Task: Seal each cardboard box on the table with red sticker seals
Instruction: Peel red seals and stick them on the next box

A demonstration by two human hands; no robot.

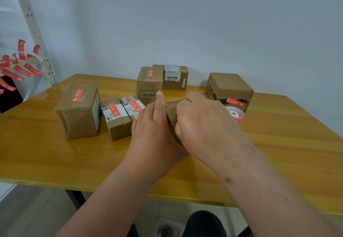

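Both hands meet at the middle of the tabletop [55, 155] on a small brown box [171, 114], which is mostly hidden between them and lies just in front of the other boxes. The left hand [154, 125] holds the box's near-left side from below, with its index finger stuck straight up and the rest of its fingers hidden behind the box. The right hand [202, 120] lies over the top of the box, its fingers [187, 99] curled down over the far edge so that it grips the cardboard. To the left stands a large box [79, 112] with a red seal [78, 95] across its top. Just beside it lie two narrow boxes side by side, the left one [116, 118] and the right one [132, 107] each bearing a red seal over white labels. Behind them stands a box printed HYNAUT [149, 84] with a red seal on top, touching a labelled box [175, 77] near the wall. At the right, a box [230, 88] carries a red seal on its front face, and a roll of seals [235, 114] sits just in front of it, partly hidden by the right hand. Off the tabletop at far left, loose red strips [18, 66] hang near a white metal rack [31, 23].
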